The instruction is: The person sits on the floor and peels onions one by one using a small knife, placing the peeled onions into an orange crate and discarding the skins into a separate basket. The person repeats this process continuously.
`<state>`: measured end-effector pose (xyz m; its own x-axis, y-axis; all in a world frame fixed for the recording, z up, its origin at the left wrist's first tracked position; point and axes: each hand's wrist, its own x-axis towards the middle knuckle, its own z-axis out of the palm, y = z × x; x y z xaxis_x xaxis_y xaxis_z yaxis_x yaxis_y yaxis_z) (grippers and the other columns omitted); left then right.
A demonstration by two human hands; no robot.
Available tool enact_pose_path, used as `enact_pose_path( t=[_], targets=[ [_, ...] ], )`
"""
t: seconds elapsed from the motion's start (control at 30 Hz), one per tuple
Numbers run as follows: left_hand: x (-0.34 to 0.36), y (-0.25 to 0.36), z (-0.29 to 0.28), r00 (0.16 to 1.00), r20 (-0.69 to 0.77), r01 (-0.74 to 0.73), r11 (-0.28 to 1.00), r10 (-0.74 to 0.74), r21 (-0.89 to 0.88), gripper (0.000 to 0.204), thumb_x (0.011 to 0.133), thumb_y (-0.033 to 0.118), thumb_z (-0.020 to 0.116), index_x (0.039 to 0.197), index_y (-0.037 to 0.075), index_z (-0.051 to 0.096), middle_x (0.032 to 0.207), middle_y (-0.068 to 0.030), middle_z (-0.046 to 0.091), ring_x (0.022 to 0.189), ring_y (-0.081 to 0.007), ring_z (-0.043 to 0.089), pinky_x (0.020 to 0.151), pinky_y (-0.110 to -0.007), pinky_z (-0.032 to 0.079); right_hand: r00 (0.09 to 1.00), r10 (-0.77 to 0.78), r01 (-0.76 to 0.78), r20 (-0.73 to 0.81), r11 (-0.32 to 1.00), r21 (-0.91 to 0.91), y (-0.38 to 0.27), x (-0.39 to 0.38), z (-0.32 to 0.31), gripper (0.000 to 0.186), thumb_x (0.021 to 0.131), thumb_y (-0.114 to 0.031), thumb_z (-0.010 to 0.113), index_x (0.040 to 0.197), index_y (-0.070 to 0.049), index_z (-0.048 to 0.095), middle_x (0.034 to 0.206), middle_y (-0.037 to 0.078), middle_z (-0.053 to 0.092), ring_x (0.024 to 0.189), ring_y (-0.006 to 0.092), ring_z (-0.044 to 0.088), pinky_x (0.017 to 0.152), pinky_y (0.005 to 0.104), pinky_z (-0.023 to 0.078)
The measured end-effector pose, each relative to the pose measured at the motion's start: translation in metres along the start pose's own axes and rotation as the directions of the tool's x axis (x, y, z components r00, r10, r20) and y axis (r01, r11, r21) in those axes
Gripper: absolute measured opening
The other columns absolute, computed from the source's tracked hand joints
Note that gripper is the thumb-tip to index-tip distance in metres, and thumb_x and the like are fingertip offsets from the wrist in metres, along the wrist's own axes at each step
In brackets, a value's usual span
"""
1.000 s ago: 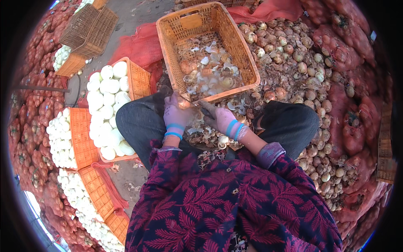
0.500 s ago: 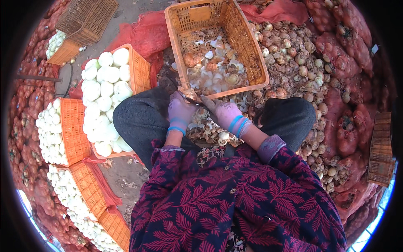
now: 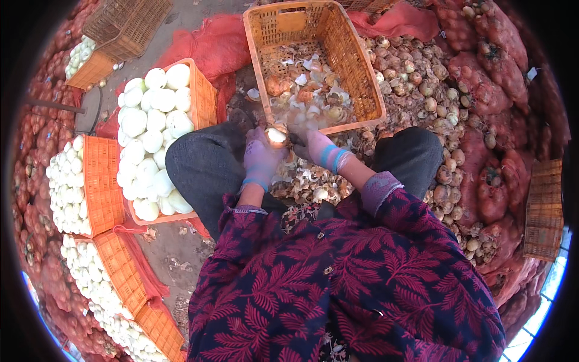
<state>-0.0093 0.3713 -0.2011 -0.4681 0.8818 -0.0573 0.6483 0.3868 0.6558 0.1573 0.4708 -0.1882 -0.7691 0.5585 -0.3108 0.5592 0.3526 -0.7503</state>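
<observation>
Since the earlier frame, both our hands have lifted from the peel heap in our lap toward the near rim of the crate ahead, and an onion now sits between them.

Nearest to us, our red patterned sleeves fill the lower frame. Beyond them, our left hand, in a purple glove, grasps the onion from below and from the left. Our right hand, gloved likewise, is closed at the onion's right side; we cannot tell what it holds, since the fingers cover it. The onion is just in front of the crate's near rim, above our knees.

Loose peels lie between our legs. Ahead, the orange crate holds peels and scraps. To the left, a second crate carries peeled white onions, with further such crates beside it. To the right, unpeeled onions lie heaped against red mesh sacks.
</observation>
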Motion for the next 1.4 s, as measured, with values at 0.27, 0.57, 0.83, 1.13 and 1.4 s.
enact_pose_path(
  t=[0.27, 0.57, 0.83, 1.13, 1.4],
  targets=[
    [0.006, 0.036, -0.044, 0.978, 0.122, -0.078, 0.840, 0.169, -0.536, 0.084, 0.062, 0.016, 0.090, 0.138, 0.011, 0.054, 0.129, -0.0160, 0.060, 0.120, -0.0313, 0.060, 0.101, -0.041, 0.050, 0.949, 0.298, -0.081, -0.105, 0.548, 0.833, -0.001, -0.019, -0.055, 0.043, 0.097, -0.017, 0.065, 0.135, 0.000, 0.054, 0.082, 0.008, 0.069, 0.058, 0.0143, 0.061, 0.050, 0.0293, 0.049],
    [0.008, 0.034, -0.012, 0.992, 0.120, -0.058, 0.984, 0.038, 0.170, 0.083, 0.071, 0.027, 0.087, 0.140, 0.005, 0.047, 0.124, -0.0202, 0.053, 0.116, -0.0387, 0.057, 0.091, -0.047, 0.053, 0.987, -0.014, 0.100, -0.159, 0.831, 0.547, -0.015, -0.007, -0.005, 0.068, 0.095, -0.012, 0.069, 0.154, 0.001, 0.039, 0.121, 0.014, 0.070, 0.096, 0.0132, 0.065, 0.079, 0.0284, 0.056],
    [0.013, -0.010, -0.011, 0.882, 0.419, 0.465, 0.552, -0.216, -0.692, 0.077, 0.064, 0.021, 0.094, 0.127, -0.005, 0.058, 0.113, -0.0174, 0.070, 0.104, -0.0264, 0.069, 0.092, -0.036, 0.055, 0.998, 0.005, 0.008, -0.057, 0.972, 0.233, 0.004, -0.065, -0.021, 0.065, 0.095, -0.020, 0.067, 0.155, -0.011, 0.042, 0.114, 0.022, 0.073, 0.099, 0.0318, 0.073, 0.090, 0.0360, 0.056],
    [0.018, -0.028, 0.010, 0.967, 0.121, 0.250, 0.925, -0.224, -0.286, 0.072, 0.073, 0.018, 0.090, 0.133, -0.001, 0.054, 0.100, -0.0103, 0.072, 0.075, -0.0190, 0.071, 0.058, -0.032, 0.058, 0.998, -0.013, 0.017, -0.061, 0.998, 0.062, -0.028, -0.088, -0.039, 0.061, 0.095, -0.020, 0.066, 0.153, -0.016, 0.046, 0.090, 0.024, 0.070, 0.084, 0.0386, 0.072, 0.076, 0.0434, 0.056],
    [0.020, -0.019, -0.002, 0.909, 0.301, 0.409, 0.754, -0.289, -0.514, 0.070, 0.072, 0.011, 0.085, 0.133, -0.001, 0.053, 0.097, -0.0087, 0.072, 0.070, -0.0163, 0.068, 0.053, -0.032, 0.056, 0.999, -0.012, 0.017, 0.044, 0.991, -0.129, -0.020, -0.075, -0.050, 0.058, 0.096, -0.025, 0.066, 0.151, -0.021, 0.048, 0.088, 0.023, 0.070, 0.080, 0.0409, 0.070, 0.073, 0.0478, 0.055]
  ],
)
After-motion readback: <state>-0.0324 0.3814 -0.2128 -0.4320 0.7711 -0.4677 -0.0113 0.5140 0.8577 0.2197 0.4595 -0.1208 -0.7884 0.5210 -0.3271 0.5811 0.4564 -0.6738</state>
